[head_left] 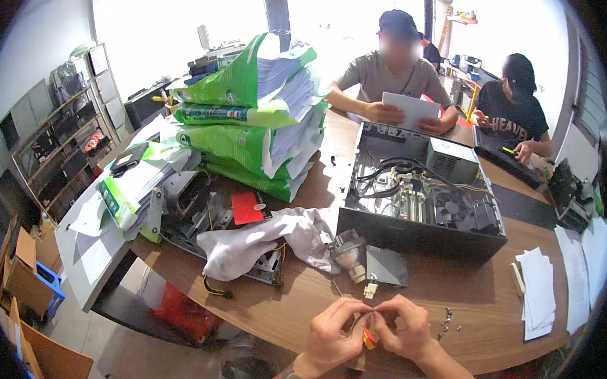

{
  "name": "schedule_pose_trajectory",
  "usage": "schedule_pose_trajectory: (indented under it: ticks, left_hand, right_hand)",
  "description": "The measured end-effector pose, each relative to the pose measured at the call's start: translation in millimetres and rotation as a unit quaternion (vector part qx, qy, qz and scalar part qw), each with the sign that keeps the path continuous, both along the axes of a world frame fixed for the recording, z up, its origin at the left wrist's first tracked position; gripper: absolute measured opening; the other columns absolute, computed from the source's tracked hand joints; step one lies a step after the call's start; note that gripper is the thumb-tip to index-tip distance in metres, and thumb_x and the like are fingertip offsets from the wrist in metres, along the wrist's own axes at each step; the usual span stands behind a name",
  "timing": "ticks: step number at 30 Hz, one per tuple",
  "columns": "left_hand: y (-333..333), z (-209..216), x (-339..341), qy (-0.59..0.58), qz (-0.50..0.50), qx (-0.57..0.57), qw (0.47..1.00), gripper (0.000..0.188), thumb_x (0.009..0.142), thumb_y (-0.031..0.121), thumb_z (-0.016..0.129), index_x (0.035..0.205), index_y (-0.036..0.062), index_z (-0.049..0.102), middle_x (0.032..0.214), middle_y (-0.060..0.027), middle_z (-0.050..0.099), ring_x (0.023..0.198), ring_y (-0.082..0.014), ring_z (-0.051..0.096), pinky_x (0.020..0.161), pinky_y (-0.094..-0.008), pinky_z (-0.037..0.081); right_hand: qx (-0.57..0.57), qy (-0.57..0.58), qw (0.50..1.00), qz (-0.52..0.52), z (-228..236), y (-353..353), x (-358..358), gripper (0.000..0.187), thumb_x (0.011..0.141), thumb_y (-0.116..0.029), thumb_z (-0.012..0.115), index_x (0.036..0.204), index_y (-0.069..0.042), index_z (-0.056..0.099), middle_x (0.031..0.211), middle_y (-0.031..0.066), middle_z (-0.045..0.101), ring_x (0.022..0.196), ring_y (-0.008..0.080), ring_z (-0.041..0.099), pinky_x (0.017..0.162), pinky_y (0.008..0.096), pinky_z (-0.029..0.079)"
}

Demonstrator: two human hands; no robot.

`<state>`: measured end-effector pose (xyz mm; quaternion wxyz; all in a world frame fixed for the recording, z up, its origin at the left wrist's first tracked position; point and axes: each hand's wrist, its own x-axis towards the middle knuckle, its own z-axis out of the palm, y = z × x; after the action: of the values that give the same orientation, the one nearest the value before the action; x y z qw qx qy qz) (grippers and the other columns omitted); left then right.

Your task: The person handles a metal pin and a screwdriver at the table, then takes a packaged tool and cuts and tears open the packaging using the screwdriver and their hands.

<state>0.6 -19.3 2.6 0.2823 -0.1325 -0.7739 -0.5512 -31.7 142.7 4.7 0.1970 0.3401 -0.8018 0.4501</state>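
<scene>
Near the front edge of the table my left hand point(333, 335) and my right hand point(408, 325) meet, thumbs and fingertips pinched together. What lies between the fingertips is small and mostly hidden. Below them, by my left palm, shows a yellow-and-red piece point(370, 340) like a tool handle; its other end is hidden. Just beyond my fingers lies a white plug connector point(370, 290). Past it, a reflector lamp bulb point(349, 254) rests beside a grey metal plate point(386, 266). Several small screws point(449, 313) are scattered to the right of my right hand.
An opened computer case point(421, 204) stands beyond the lamp. A white cloth point(272, 242) lies over metal parts at left, before stacked green-wrapped paper point(245, 131). White sheets point(537, 294) lie at right. One person point(401, 81) across holds a laptop-like panel; another point(516, 113) sits right.
</scene>
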Motion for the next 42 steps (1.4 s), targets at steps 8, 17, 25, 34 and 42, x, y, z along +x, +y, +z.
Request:
schedule_pose_trajectory:
  ticks: [8,17,25,34,42]
  left_hand:
    - [0.1,-2.9,-5.2,0.013,-0.003,-0.002,1.0,0.016,0.076,-0.003,0.072,0.09,0.0021,0.066,0.086,-0.0095,0.068,0.069,-0.0166,0.066,0.06,-0.0256,0.052]
    - [-3.7,-1.6,-0.3,-0.042,-0.043,0.024,0.998,0.018,0.076,-0.002,0.071,0.093,0.0023,0.066,0.088,-0.008,0.067,0.067,-0.0135,0.061,0.059,-0.0241,0.047]
    - [-4.3,2.1,-1.1,-0.063,-0.024,0.015,0.998,0.014,0.078,0.002,0.071,0.09,0.0036,0.065,0.084,-0.0062,0.066,0.063,-0.0117,0.059,0.055,-0.0243,0.045]
    - [-2.4,-3.2,-3.7,-0.02,-0.031,0.034,0.999,0.011,0.078,0.002,0.069,0.088,0.0027,0.064,0.08,-0.0053,0.064,0.059,-0.0099,0.055,0.053,-0.0236,0.043]
    - [-1.7,1.6,-1.5,-0.059,-0.024,0.03,0.998,0.01,0.08,0.004,0.069,0.089,0.003,0.064,0.078,-0.0053,0.064,0.058,-0.0097,0.054,0.053,-0.0237,0.043]
  right_hand:
    - [-0.003,-0.001,1.0,0.016,-2.0,2.9,-4.1,0.019,0.076,-0.003,0.075,0.091,-0.002,0.062,0.071,0.0107,0.061,0.053,0.0214,0.061,0.049,0.0307,0.049]
    - [0.02,0.031,0.999,0.016,3.2,2.4,-2.7,0.018,0.075,-0.005,0.075,0.089,-0.003,0.064,0.069,0.0084,0.061,0.05,0.0172,0.059,0.045,0.0279,0.047]
    - [0.015,0.035,0.999,0.017,6.0,-0.8,-2.9,0.017,0.076,-0.004,0.074,0.09,-0.004,0.065,0.069,0.0074,0.06,0.049,0.0148,0.058,0.045,0.0262,0.046]
    - [0.02,0.034,0.999,0.022,3.6,0.1,-3.9,0.018,0.075,-0.004,0.076,0.09,-0.005,0.065,0.067,0.0047,0.059,0.048,0.0129,0.057,0.044,0.0251,0.045]
    - [0.027,0.05,0.998,0.023,2.9,2.6,-5.9,0.018,0.075,-0.005,0.076,0.09,-0.005,0.065,0.067,0.0044,0.059,0.047,0.0135,0.056,0.044,0.0253,0.045]
